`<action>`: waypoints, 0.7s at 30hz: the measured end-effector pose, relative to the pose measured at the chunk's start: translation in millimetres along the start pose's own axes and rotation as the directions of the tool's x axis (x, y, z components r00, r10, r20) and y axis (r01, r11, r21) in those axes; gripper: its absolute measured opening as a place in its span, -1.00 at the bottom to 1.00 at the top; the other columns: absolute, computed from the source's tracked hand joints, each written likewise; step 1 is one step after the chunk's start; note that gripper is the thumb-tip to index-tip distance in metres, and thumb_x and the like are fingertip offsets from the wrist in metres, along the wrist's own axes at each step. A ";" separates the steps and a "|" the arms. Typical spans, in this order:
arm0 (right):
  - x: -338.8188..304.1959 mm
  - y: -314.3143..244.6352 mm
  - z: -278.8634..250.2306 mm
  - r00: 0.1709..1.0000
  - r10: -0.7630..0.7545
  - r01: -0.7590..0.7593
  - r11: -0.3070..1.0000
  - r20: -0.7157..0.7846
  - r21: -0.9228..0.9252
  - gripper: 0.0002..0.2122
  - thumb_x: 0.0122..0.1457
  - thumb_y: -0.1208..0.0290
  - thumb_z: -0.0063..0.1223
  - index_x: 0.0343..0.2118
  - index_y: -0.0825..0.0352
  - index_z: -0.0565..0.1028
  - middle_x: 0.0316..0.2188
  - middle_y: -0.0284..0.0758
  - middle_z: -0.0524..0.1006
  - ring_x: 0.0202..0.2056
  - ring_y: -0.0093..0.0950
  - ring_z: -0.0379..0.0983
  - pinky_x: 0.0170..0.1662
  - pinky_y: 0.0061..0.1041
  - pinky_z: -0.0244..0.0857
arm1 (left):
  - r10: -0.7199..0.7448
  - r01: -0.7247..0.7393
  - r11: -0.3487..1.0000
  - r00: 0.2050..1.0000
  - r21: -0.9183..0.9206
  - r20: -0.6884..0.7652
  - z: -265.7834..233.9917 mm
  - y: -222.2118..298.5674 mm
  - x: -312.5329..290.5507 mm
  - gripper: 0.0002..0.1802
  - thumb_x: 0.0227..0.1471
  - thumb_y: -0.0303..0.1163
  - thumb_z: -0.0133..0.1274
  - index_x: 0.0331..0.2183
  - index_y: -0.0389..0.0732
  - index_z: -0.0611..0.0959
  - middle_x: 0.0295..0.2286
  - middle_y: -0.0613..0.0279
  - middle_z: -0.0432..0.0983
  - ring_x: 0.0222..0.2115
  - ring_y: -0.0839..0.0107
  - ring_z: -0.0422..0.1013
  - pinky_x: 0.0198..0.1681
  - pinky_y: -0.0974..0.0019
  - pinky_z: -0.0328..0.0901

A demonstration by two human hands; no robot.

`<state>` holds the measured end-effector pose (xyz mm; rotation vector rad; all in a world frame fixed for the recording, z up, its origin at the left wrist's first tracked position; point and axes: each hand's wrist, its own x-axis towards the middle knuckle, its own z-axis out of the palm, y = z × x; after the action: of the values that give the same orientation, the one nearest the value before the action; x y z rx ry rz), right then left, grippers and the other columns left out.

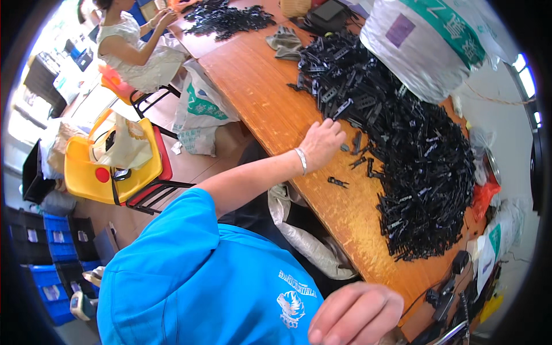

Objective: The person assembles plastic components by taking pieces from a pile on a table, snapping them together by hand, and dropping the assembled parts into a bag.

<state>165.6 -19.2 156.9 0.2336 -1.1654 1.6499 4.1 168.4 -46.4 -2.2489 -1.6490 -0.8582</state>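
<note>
A large heap of small black plastic clip-like pieces [420, 155] covers the far right part of the wooden table [276, 103]. My left hand [325, 145], with a silver bracelet at its wrist, rests over the tabletop at the heap's near edge. Its fingers are curled together, and whatever lies under them is hidden. A small grey bit [345, 148] shows beside the fingertips. One loose black piece [338, 182] lies apart on the wood. Close to my blue shirt, my right hand [359, 316] is raised with its fingers curled; its grip is hidden from view.
A white-and-green woven sack [425, 52] stands behind the heap, with a grey cloth [284, 43] left of it. An open pale sack [305, 241] hangs below the table edge. Another person [135, 46] sits at the far left near a second black pile [227, 20]. Cables [443, 296] lie at lower right.
</note>
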 end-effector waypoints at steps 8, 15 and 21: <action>-21.8 2.3 31.1 0.886 -0.056 -0.049 0.976 -0.461 -0.213 -0.65 0.16 0.37 0.15 -0.67 0.30 0.26 -0.65 -0.21 0.35 -0.71 -0.38 0.27 -0.69 -0.57 0.26 | -0.089 0.096 0.989 0.994 -0.110 0.061 -4.6 -2.2 -17.1 -0.74 -0.12 -0.37 0.23 -0.34 -0.15 0.52 -0.34 0.20 0.35 -0.23 0.20 0.32 -0.22 0.17 0.25; -27.8 -0.5 15.4 0.983 0.010 -0.015 1.000 -0.186 -0.026 -0.75 0.14 0.39 0.16 -0.58 0.33 0.36 -0.55 -0.18 0.37 -0.54 -0.33 0.35 -0.56 -0.54 0.37 | -0.091 0.093 0.984 0.996 -0.149 0.023 2.0 -1.5 -16.3 -0.82 -0.11 -0.39 0.17 -0.38 -0.16 0.54 -0.35 0.19 0.37 -0.23 0.19 0.33 -0.21 0.17 0.26; -30.1 2.4 45.1 0.808 -0.076 -0.004 0.991 -0.584 -0.135 -0.74 0.15 0.36 0.16 -0.54 0.33 0.33 -0.55 -0.19 0.36 -0.52 -0.30 0.35 -0.55 -0.46 0.39 | -0.221 0.224 0.917 0.974 -0.331 0.049 -5.7 -5.9 -21.7 -0.82 -0.11 -0.39 0.21 -0.39 -0.18 0.57 -0.38 0.19 0.44 -0.22 0.16 0.35 -0.14 0.16 0.29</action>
<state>159.4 -73.2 158.9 -0.3281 -0.7729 1.4499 -7.5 150.3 -55.2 -2.3034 -1.9165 -1.2715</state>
